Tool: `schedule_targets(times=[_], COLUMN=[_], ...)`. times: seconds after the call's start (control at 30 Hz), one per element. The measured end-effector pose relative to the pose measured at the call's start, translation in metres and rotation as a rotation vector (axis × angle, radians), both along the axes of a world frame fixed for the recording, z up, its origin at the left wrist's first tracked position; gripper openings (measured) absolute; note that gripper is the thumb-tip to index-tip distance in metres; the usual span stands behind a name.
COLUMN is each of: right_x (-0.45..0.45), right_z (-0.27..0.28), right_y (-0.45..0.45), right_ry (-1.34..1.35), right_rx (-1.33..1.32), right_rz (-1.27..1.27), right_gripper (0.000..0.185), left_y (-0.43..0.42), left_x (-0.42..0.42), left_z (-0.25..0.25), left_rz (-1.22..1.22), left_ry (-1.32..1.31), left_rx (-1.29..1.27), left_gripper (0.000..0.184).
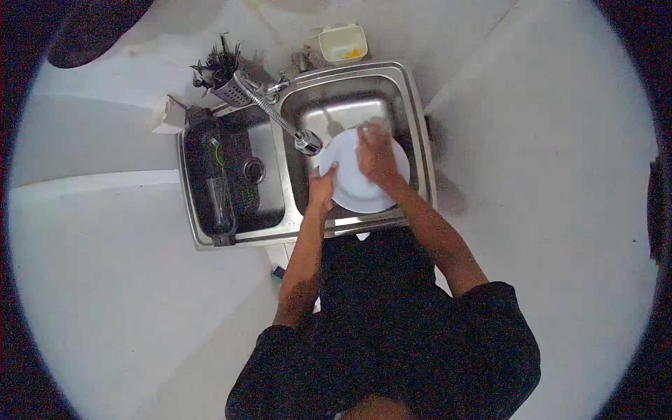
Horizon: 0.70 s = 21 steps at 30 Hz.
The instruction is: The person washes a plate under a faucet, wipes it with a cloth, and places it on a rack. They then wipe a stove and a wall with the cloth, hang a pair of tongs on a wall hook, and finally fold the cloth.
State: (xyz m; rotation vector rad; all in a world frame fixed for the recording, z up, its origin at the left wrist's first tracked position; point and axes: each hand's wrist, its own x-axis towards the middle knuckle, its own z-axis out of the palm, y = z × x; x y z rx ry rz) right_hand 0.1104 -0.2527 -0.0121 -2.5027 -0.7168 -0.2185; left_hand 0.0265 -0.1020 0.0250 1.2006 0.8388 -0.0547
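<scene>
A white plate (350, 183) is held over the right-hand basin of the steel sink (288, 203). My left hand (323, 187) grips its left rim, with the thumb on the upper face. On the plate's upper right part lies my right hand (376, 155). Its fingers are smeared by motion, so I cannot make out whether anything is in them. Just left of the plate hangs the metal head of the flexible tap (308, 143); whether water runs from it is unclear.
A holder full of cutlery (234, 89) stands behind the sink, beside the tap base. Near the back edge is a pale rectangular tub (344, 43) with something yellow inside. The left basin holds a clear bottle-like item (219, 199). A white box (169, 115) sits at the back left corner.
</scene>
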Motion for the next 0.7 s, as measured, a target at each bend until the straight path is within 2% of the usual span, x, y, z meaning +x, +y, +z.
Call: schedule_targets(times=[0.03,0.13,0.23,0.27,0.37,0.4,0.5,0.53,0.63,0.7], right_x=[-0.007,-0.031,-0.054,-0.058,-0.052,-0.044,-0.019,-0.011,0.001,0.004], right_z=[0.001,0.009,0.038,0.046,0.022,0.014,-0.040,-0.043,-0.052,-0.075], right_y=[0.010,0.037,0.024,0.016,-0.022,-0.033,-0.060,-0.062,-0.069,-0.073], right_ry=[0.035,0.204,0.501,0.601,0.414,0.340,0.267,0.269,0.198,0.426], right_rx=[0.012,0.070,0.080,0.069,-0.003,-0.090,-0.214,-0.236,-0.207,0.378], right_rz=[0.087,0.353,0.572,0.641,0.588,0.514,0.354,0.311,0.139,-0.096], right_gripper=[0.062,0.056,0.049,0.046,0.039,0.036,0.032,0.031,0.027,0.025], left_y=[-0.004,0.019,0.026,0.036,0.034,0.028,0.024,0.028,0.016,0.006], left_x=[0.001,-0.001,-0.005,-0.009,-0.013,-0.008,-0.008,-0.003,0.008,0.018], left_z=[0.004,-0.065,-0.038,-0.066,-0.039,-0.034,-0.053,-0.056,-0.051,-0.027], left_rz=[-0.008,0.051,0.135,0.189,0.201,0.288,0.148,-0.026,-0.042,-0.050], left_ry=[-0.010,-0.038,-0.021,-0.051,0.025,0.057,-0.116,-0.027,-0.132,-0.091], left_rx=[0.002,-0.162,-0.207,-0.229,-0.002,0.020,0.115,0.155,0.175,0.414], left_gripper=[0.037,0.042,0.047,0.043,0.038,0.027,0.023,0.044,0.044,0.037])
